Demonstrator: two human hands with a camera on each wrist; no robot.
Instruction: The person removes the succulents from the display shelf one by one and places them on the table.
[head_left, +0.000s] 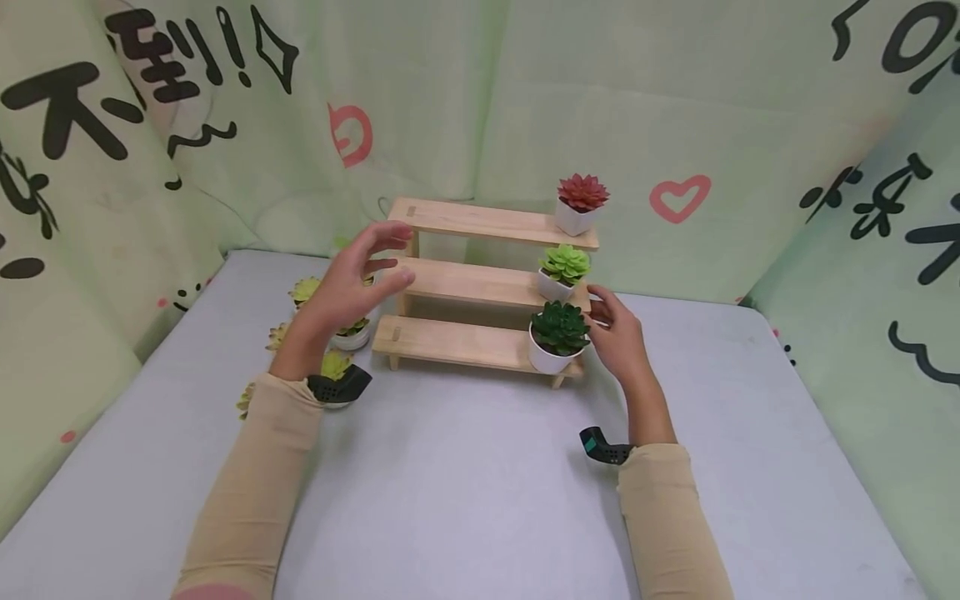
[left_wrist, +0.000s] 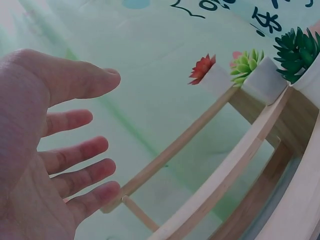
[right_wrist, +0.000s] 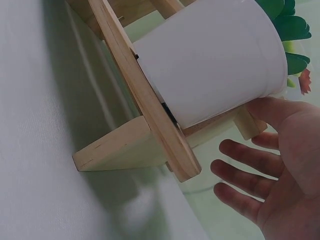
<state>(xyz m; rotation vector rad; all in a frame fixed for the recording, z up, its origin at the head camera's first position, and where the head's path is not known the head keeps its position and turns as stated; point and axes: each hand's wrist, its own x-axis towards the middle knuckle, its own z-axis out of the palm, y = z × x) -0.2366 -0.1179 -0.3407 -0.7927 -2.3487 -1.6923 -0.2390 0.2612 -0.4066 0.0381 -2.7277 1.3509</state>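
A three-tier wooden stand carries one potted succulent at the right end of each tier. The red succulent is on top, the light green succulent in the middle, the dark green succulent at the bottom in a white pot. My left hand hovers by the stand's left end, fingers spread and holding nothing. At the right end is my right hand, its thumb close to the bottom pot's rim. Whether that thumb touches the pot, I cannot tell. Its other fingers reach beside the stand, fairly straight.
Several more potted succulents stand left of the stand, partly hidden behind my left arm. A white-covered table extends in front. Behind and at both sides hangs a pale green printed curtain.
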